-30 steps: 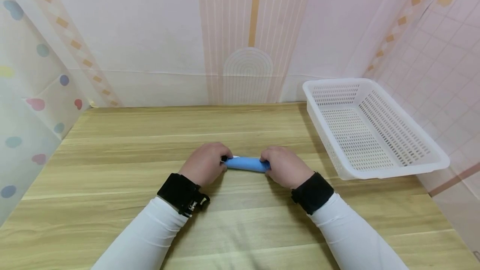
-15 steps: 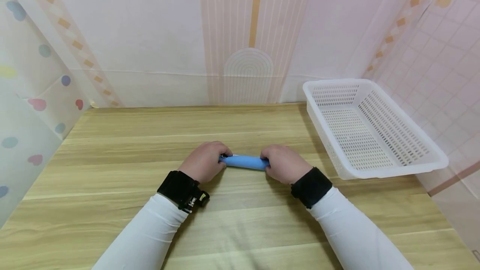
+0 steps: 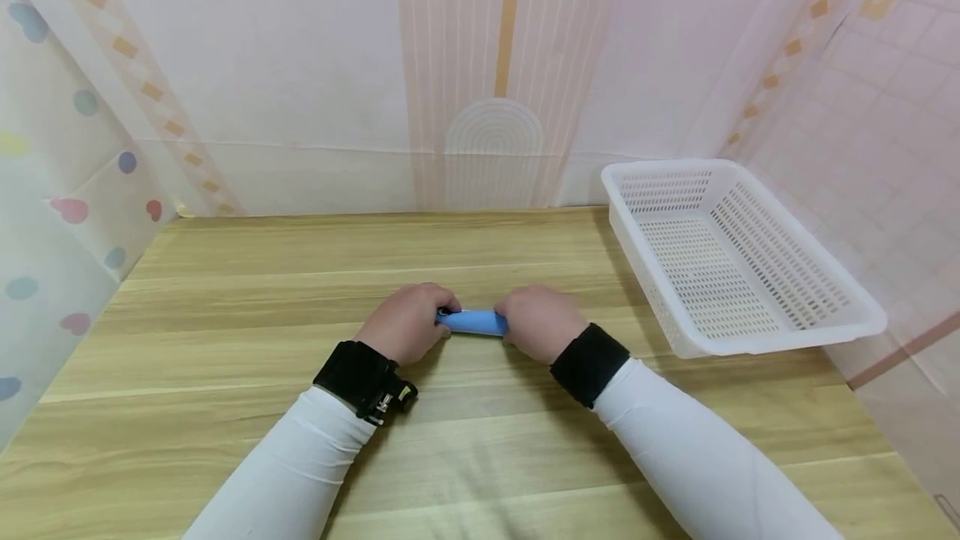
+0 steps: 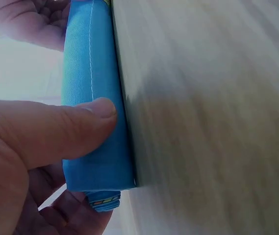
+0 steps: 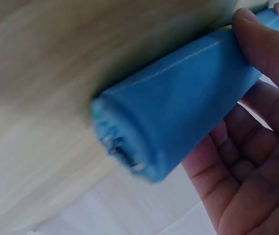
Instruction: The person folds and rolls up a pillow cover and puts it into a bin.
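A blue fabric roll (image 3: 474,322) lies on the wooden table between the two hands. A pale stitched seam runs along the cloth (image 4: 91,54) in the left wrist view, where layered edges with a bit of coloured print poke out of one end. My left hand (image 3: 407,325) grips the left end, thumb across the front and fingers behind. My right hand (image 3: 543,323) holds the roll farther right, covering that end in the head view. In the right wrist view, its thumb presses the roll (image 5: 178,93) and the fingers lie behind; the near end shows blurred coiled layers.
A white perforated plastic basket (image 3: 652,273) stands at the right rear of the table (image 3: 247,273), with nothing seen in it. Patterned sheets (image 3: 300,65) line the back and both sides. Black straps with cameras sit on both wrists.
My right hand has shifted left along the roll, closer to the left hand, so less blue shows between them. The left hand has barely moved.
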Available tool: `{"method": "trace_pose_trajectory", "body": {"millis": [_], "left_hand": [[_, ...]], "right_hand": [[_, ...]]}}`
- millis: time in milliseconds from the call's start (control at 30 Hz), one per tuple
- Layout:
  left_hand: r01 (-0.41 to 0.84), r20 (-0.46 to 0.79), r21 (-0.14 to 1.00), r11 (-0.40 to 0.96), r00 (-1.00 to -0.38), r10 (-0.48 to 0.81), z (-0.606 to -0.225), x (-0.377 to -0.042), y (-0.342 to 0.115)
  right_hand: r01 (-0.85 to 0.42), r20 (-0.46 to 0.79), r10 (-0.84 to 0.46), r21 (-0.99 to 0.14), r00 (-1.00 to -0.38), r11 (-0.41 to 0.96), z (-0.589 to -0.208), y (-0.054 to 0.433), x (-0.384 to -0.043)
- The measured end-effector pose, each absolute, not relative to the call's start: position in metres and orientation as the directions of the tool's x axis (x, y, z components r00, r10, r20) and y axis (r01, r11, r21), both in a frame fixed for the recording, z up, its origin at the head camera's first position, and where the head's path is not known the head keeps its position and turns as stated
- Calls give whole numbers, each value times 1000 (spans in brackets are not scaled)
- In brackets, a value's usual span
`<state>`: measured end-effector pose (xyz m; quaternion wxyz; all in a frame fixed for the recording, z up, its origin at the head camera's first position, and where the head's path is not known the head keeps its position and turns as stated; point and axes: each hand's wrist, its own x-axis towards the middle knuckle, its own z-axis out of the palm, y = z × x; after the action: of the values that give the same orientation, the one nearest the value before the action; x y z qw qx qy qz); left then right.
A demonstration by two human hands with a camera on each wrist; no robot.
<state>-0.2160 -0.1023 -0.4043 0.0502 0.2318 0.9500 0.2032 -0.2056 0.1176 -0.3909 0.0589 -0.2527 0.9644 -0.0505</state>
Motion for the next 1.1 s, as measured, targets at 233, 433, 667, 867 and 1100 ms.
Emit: {"method": "trace_pose_trajectory", "body": {"millis": [233,433,667,867,1100], "left_hand": [[417,8,401,816,-892,452,-405,-215,-104],[422,15,405,812,-890,455,-407,-217,-105],[362,-43,478,800,-900,433,-407,-221,-118],[302,-29,510,806,-930,366,-405,-226,-138],[300,18,412,861,-947,321,-404,-229,-153]], "right_hand": [[-538,-58,-541,-62,-839,841,-389,101,-208],[-592,-24,-593,-45,-805,805,-394,92,-212],[-585,2,-585,-47,-811,810,-400,90,-213],[-566,4,-566,-55,-824,823,-400,88,-212],[-566,-1,-566,-55,-824,823,-399,89,-210]]}}
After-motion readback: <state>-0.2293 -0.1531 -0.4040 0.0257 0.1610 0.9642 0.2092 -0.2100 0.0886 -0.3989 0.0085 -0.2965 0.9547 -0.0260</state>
